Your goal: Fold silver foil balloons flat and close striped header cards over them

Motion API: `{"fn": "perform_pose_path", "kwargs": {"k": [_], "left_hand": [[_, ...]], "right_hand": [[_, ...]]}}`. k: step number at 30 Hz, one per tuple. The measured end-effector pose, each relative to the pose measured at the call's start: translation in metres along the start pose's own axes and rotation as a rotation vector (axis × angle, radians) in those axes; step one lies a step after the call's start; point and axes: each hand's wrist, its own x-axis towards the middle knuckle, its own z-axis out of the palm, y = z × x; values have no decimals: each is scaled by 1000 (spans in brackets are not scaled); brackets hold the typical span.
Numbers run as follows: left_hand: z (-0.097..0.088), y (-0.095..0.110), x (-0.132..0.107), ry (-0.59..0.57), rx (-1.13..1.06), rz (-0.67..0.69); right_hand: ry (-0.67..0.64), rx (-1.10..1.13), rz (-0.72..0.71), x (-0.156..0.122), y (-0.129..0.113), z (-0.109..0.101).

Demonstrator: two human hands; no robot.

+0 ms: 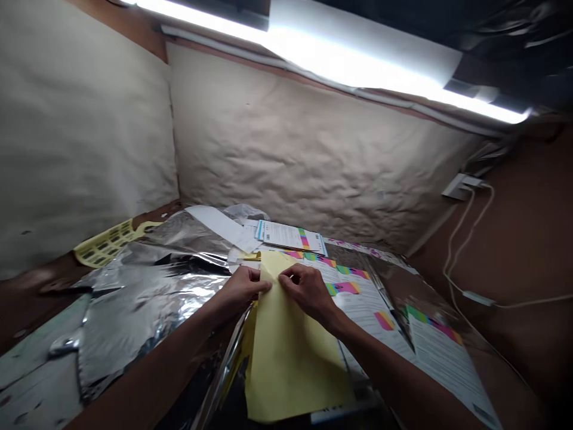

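A pale yellow paper sheet (290, 352) lies in front of me on the work surface, running from my hands down toward the bottom edge. My left hand (244, 286) pinches its upper left part with closed fingers. My right hand (308, 289) grips the sheet just to the right, fingers curled on the paper near a fold line. The two hands almost touch at the top of the sheet. Under and to the right of the yellow sheet lie white printed sheets with coloured bars (358, 292).
Crinkled silver foil (147, 292) covers the left of the surface. A yellow perforated plastic piece (105, 242) sits at far left. More printed sheets (290, 236) lie at the back. White cables and a socket (461, 185) hang on the right wall. Beige padded walls enclose the area.
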Motion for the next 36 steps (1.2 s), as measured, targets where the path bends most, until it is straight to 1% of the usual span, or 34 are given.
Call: {"fn": "perform_pose_path", "kwargs": {"k": [2, 4, 7, 9, 11, 13, 15, 18, 20, 25, 30, 36], "left_hand": [[1, -1, 1, -34, -13, -38], [1, -2, 1, -22, 1, -71], [2, -1, 1, 15, 30, -95], [2, -1, 1, 4, 33, -94], [1, -1, 0, -10, 29, -95], [1, 0, -1, -27, 18, -97], [1, 1, -2, -31, 16, -95], [1, 2, -3, -14, 42, -100], [1, 3, -3, -4, 56, -100], [1, 3, -2, -15, 61, -107], [1, 4, -1, -22, 14, -124], [-1, 1, 2, -5, 12, -121]], "right_hand": [[47, 21, 7, -3, 12, -15], [103, 40, 32, -9, 31, -37], [162, 45, 158, -25, 68, -74], [169, -22, 250, -39, 90, -92], [145, -150, 294, -52, 106, -100], [110, -283, 276, -63, 114, -99], [98, -400, 221, -69, 119, -94], [112, -565, 150, -72, 125, -87], [120, -635, 123, -71, 129, -85], [124, -720, 62, -70, 135, -85], [112, -748, -3, -71, 138, -81], [165, -773, 37, -71, 140, -79]]}}
